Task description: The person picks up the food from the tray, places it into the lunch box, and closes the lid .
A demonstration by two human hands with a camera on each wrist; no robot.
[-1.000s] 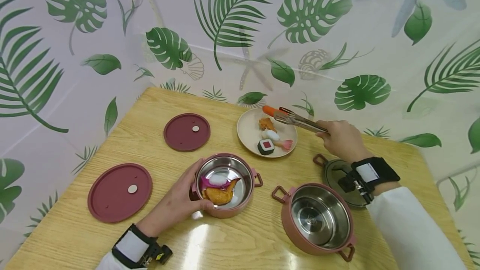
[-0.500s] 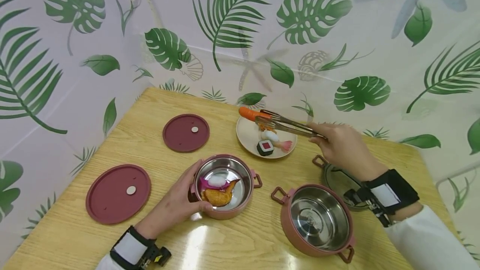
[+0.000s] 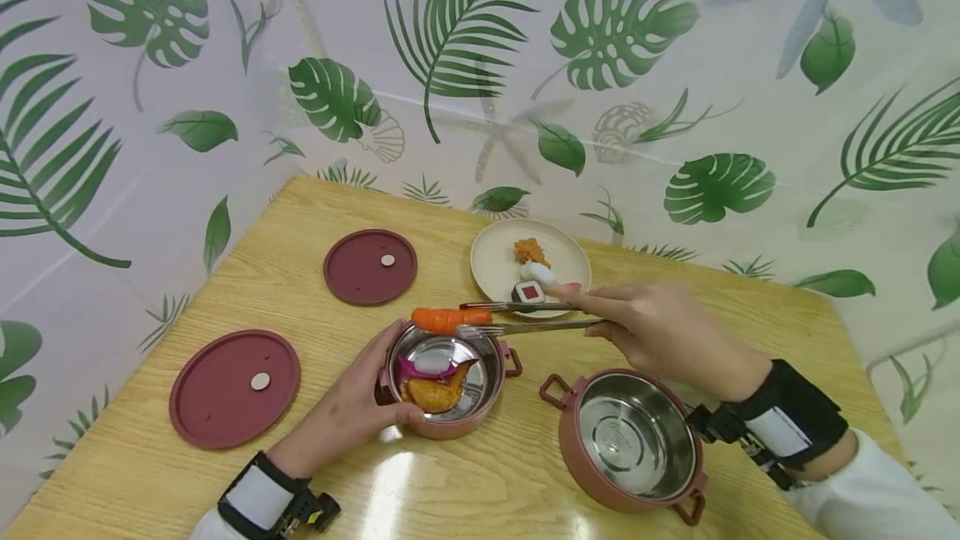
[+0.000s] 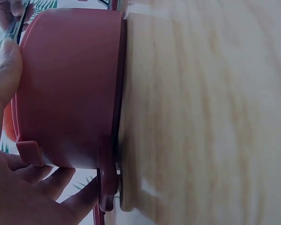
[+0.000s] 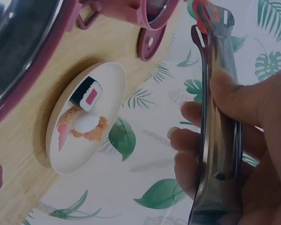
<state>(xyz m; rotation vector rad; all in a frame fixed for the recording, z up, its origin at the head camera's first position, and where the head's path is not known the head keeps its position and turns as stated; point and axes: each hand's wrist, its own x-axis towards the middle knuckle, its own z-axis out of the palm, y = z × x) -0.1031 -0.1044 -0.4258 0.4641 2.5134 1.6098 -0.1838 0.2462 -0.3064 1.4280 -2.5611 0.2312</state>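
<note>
My right hand point(image 3: 660, 336) grips metal tongs point(image 5: 218, 117), whose tips pinch an orange sausage-like piece point(image 3: 444, 321). That piece hangs over the far rim of a small pink pot point(image 3: 457, 425) with a steel inside. Around the left side of this pot my left hand point(image 3: 356, 394) is curled, thumb near the front rim; the left wrist view shows the pot's wall point(image 4: 70, 89) between thumb and fingers. Inside lie a toy chicken wing point(image 3: 435, 394) and a white-and-purple piece point(image 3: 430, 367).
Behind stands a cream plate point(image 3: 491, 261) with a sushi roll point(image 3: 528, 293), a shrimp piece and a fried orange-brown piece point(image 3: 529, 251). A larger pink pot point(image 3: 637, 440) is at right. Two maroon lids point(image 3: 234, 390) lie at left. A glass lid is mostly hidden by the right arm.
My right hand has brought the tongs and the orange piece leftward and nearer, from above the plate to over the small pot. The left hand keeps its hold.
</note>
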